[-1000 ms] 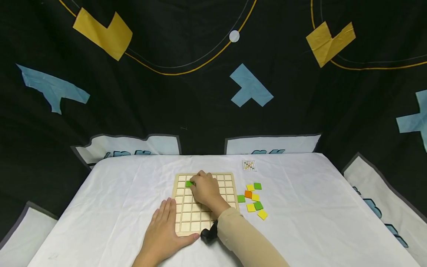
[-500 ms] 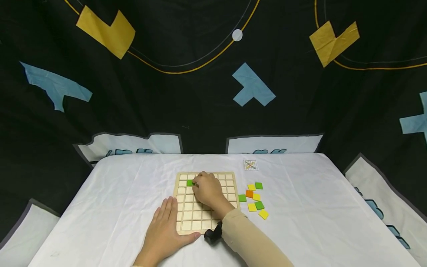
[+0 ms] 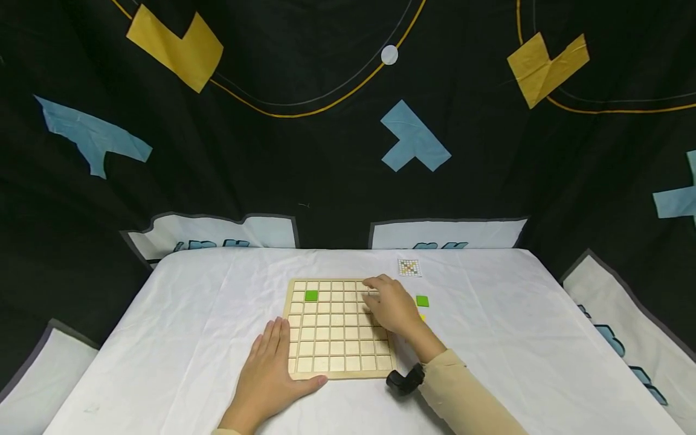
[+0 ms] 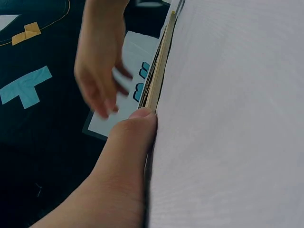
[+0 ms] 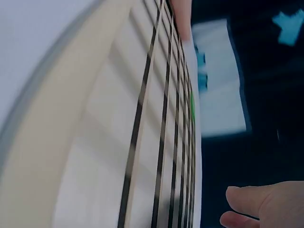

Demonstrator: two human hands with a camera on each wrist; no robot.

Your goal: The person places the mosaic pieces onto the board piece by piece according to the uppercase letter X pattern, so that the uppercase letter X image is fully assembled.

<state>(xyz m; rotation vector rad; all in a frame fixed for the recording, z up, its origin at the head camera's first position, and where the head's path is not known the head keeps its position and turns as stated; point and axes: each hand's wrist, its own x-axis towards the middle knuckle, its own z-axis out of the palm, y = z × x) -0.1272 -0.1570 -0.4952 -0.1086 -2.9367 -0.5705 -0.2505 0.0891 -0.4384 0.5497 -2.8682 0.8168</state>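
Yellow tile (image 3: 422, 317): mostly hidden behind your right hand (image 3: 394, 305).
Card (image 3: 409, 267): pattern too small to read.
Right sleeve (image 3: 467, 393): cut off by the head view's bottom edge.

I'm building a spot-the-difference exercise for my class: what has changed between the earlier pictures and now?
The right hand has left the green tile and moved right, over the board's right side, hiding most of the loose tiles. The green tile stayed in its square, and the left hand stayed at the left edge of the board.
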